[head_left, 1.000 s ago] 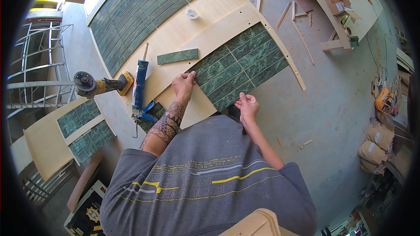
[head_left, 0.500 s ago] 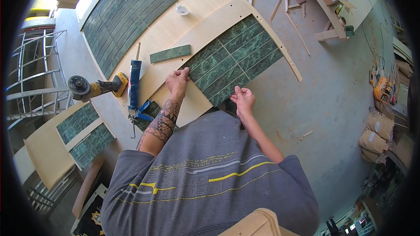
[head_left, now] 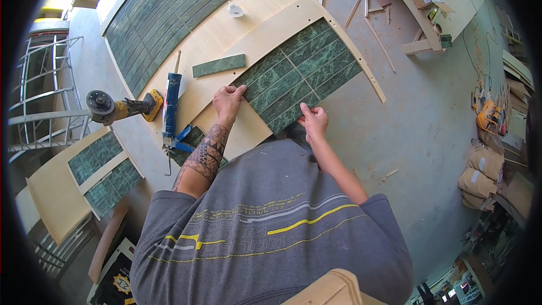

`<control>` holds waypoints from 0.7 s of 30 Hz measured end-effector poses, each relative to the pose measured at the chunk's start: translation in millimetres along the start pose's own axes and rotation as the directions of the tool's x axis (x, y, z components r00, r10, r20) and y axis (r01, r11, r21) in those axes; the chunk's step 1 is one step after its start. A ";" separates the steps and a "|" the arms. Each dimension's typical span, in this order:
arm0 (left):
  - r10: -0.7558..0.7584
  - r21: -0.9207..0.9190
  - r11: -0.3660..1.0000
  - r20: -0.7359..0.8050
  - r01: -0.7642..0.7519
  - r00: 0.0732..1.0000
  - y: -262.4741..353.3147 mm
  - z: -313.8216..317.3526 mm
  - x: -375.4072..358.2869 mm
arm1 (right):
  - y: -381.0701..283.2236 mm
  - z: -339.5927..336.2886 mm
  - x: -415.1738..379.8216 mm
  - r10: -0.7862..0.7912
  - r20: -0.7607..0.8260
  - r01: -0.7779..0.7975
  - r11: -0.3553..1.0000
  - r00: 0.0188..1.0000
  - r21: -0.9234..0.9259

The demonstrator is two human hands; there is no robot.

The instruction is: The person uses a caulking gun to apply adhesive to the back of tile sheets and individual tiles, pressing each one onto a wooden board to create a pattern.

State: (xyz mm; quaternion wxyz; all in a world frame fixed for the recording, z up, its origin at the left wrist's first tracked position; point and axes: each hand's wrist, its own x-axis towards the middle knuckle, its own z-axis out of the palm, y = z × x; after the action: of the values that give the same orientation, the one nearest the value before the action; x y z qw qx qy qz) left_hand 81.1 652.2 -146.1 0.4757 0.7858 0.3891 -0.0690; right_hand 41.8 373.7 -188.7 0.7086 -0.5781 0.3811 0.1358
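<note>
Two nearly closed hands are pinching the green tiled panel ahead of them, left hand at a corner, right hand now reaching farther over its near edge.

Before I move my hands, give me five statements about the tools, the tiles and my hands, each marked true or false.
1. The caulking gun lies between the angle grinder and your left forearm. True.
2. The loose green strip lies on the floor. False: the loose green strip lies on pale wood.
3. Your left hand is at an edge of the tiled section. True.
4. Your right hand grips the angle grinder. False: your right hand is at the tiled section's near edge.
5. The caulking gun's nozzle points away from you. True.
</note>
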 end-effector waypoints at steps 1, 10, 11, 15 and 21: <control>0.013 0.062 0.998 -0.003 -0.013 1.000 0.2 0.5 -0.1 | -0.9 0.2 -0.4 -0.004 -0.001 0.004 1.000 1.000 -0.008; 0.066 0.115 0.992 -0.057 -0.059 0.996 5.7 1.4 -7.8 | -1.8 5.0 -0.1 -0.040 -0.071 0.033 0.994 0.997 -0.108; 0.063 0.116 0.992 -0.055 -0.056 0.997 5.4 1.0 -7.8 | -1.6 5.5 -0.8 -0.037 -0.073 0.029 0.993 0.997 -0.110; 0.066 0.109 0.992 -0.047 -0.061 0.997 5.4 0.9 -7.6 | -2.4 6.2 -0.9 -0.038 -0.086 0.030 0.995 0.996 -0.091; 0.045 0.136 0.989 0.123 -0.062 0.991 0.3 -10.1 -21.7 | -4.3 3.4 3.7 0.020 -0.045 -0.023 0.998 0.999 -0.057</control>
State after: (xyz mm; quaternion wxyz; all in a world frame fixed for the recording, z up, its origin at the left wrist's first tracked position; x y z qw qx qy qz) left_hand 63.7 648.4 -130.1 0.4436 0.8218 0.3330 -0.1300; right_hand 48.3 374.6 -188.1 0.6816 -0.5969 0.3990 0.1414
